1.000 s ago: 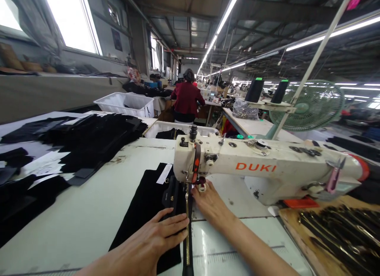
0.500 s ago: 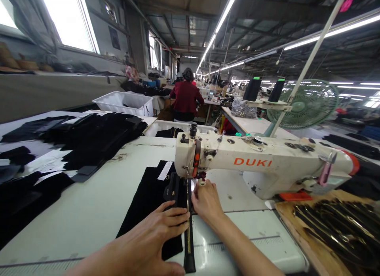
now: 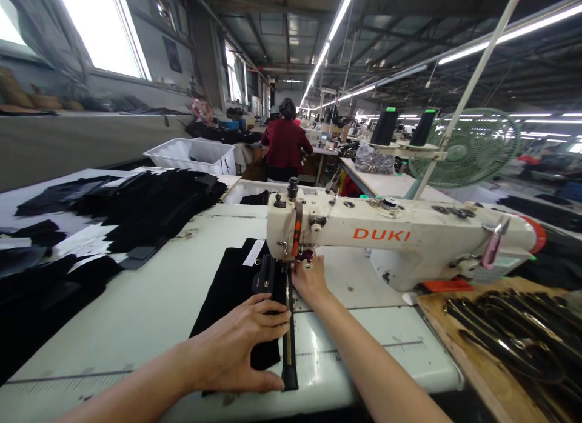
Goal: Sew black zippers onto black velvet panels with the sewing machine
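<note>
A black fabric panel (image 3: pixel 226 289) lies on the sewing table under the head of a white DUKI sewing machine (image 3: pixel 391 238). A black zipper with gold teeth (image 3: pixel 288 344) runs along the panel's right edge toward me. My left hand (image 3: pixel 239 347) lies flat on the fabric, fingers stretched out toward the zipper. My right hand (image 3: pixel 309 280) rests beside the presser foot, its fingertips closed against the zipper tape just below the needle.
Stacks of black cut pieces (image 3: pixel 150 205) cover the table's left side. A wooden board with several black zippers (image 3: pixel 513 332) lies at the right. White bins (image 3: pixel 193 153) stand behind. A person in a red jacket (image 3: pixel 285 147) works further back. A green fan (image 3: pixel 473 147) stands behind the machine.
The fabric and zipper have advanced away from me under the needle; the zipper's near end now shows on the table. Both hands followed forward, and my view has pulled back slightly.
</note>
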Demonstrator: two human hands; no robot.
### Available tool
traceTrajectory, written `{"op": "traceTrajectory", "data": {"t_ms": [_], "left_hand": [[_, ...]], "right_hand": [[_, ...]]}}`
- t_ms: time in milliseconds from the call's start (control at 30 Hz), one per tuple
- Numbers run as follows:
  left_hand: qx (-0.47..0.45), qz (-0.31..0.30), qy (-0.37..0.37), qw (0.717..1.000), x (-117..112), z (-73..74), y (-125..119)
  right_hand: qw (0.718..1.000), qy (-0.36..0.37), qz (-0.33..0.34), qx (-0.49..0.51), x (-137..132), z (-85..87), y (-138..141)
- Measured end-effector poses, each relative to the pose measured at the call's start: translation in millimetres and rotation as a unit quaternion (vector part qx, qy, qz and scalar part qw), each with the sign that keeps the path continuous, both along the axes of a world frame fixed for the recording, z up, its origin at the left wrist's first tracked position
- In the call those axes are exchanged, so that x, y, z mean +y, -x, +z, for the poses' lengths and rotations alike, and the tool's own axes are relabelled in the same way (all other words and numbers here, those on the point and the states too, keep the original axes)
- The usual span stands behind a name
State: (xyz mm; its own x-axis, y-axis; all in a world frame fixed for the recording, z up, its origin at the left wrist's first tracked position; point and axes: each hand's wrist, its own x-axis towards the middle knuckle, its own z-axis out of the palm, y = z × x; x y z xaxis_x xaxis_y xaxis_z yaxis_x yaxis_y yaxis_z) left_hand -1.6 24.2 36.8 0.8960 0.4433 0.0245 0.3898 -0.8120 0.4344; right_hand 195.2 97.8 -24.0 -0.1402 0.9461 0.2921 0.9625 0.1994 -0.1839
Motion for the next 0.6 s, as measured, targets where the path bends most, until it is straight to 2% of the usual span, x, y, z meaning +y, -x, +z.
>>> {"op": "traceTrajectory", "data": {"t_ms": [67,133,233,367,467,600], "left_hand": [[0.004,0.002,0.000,1.000,-0.6,-2.4,2.3],[0.007,0.007,0.006,1.000,-2.6,-3.8,5.1],[0.007,0.020,0.001,1.000,-8.2,-0.8,6.5],[-0.001,0.052,-0.032,0.998,-13.7,10.1,1.9],[-0.009,0.063,-0.054,0.997,-11.7,14.1,-0.9],[-0.023,0.057,-0.068,0.996,-3.4,10.9,-1.1]], "right_hand": [[1.000,-0.003,0.028,0.010,8.0,1.6,-9.9],[0.998,-0.010,0.062,0.020,3.2,5.1,-22.2],[0.990,-0.022,0.137,0.033,-23.2,8.6,-35.9],[0.970,-0.016,0.241,0.040,-53.6,3.8,-38.2],[0.968,-0.015,0.247,0.043,-55.3,-3.4,-33.7],[0.973,-0.019,0.227,0.031,-46.6,-12.5,-30.8]]}}
